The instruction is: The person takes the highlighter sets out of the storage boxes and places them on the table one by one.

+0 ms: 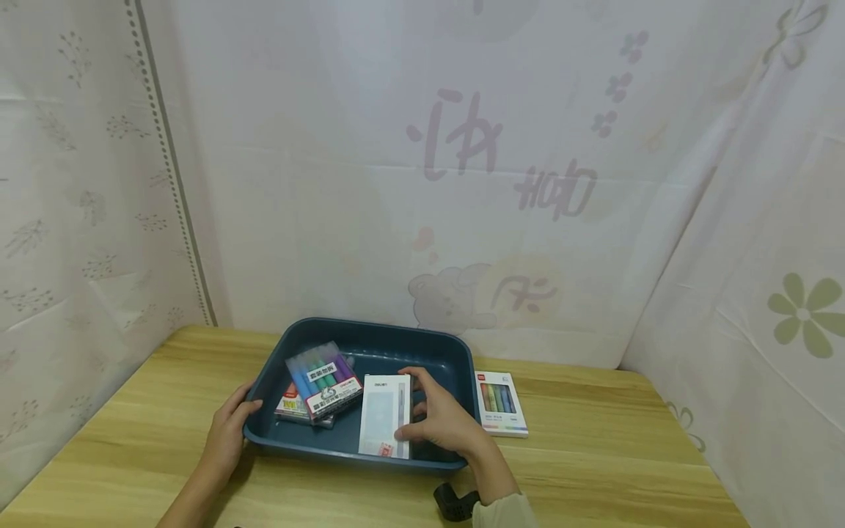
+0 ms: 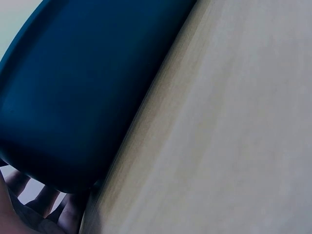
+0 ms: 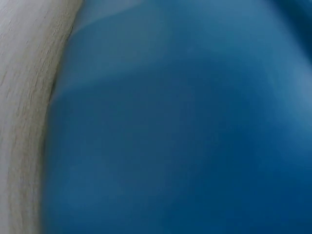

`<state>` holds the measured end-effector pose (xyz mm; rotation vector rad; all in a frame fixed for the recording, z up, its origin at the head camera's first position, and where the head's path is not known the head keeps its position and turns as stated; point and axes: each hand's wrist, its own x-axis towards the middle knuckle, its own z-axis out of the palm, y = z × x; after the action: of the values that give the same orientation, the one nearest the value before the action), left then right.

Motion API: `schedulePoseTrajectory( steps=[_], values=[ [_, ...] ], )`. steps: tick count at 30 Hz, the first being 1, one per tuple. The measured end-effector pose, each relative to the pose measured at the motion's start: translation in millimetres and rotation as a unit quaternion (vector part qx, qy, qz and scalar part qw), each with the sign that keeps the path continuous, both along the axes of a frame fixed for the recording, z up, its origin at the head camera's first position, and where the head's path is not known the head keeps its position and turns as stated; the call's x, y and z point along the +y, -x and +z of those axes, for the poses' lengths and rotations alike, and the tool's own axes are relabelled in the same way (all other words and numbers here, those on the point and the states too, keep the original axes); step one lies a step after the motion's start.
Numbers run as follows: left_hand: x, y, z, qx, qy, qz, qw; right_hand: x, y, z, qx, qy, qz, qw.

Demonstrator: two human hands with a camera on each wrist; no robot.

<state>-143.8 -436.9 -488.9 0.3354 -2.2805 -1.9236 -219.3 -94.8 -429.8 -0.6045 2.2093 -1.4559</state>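
A dark blue plastic tray (image 1: 343,455) stands on the wooden table. My left hand (image 1: 229,422) grips its left end, thumb over the rim; in the left wrist view the fingers (image 2: 73,212) bend against the tray's outer wall (image 2: 92,97). Inside the tray, my right hand (image 1: 439,418) holds a white box (image 1: 379,414) by its right side, thumb near the front and fingers at the back corner. Left of that box, a clear pack of colored markers (image 1: 323,378) leans over another pack (image 1: 290,407). Only blue wall (image 3: 146,146) and table show in the right wrist view.
Right of the tray, a white box of colored pens with a window (image 1: 502,403) lies on the wooden table (image 1: 594,447). A black device (image 1: 455,502) sits beside the right wrist, before the tray. Printed curtains (image 1: 330,183) hang behind and at both sides.
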Motion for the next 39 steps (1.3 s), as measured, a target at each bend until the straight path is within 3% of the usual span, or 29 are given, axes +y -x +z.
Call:
schedulePoseTrajectory(
  steps=[21,39],
  values=[
    [2.2,0.7,-0.4,0.010,-0.009,0.003,0.9999,1.3,1.1,-0.6,0.031,0.019,-0.022,0.9991],
    [0.7,-0.4,-1.2,0.012,-0.003,-0.004,0.9999,2.8,-3.0,13.2,0.006,0.082,-0.072,0.9940]
  ],
)
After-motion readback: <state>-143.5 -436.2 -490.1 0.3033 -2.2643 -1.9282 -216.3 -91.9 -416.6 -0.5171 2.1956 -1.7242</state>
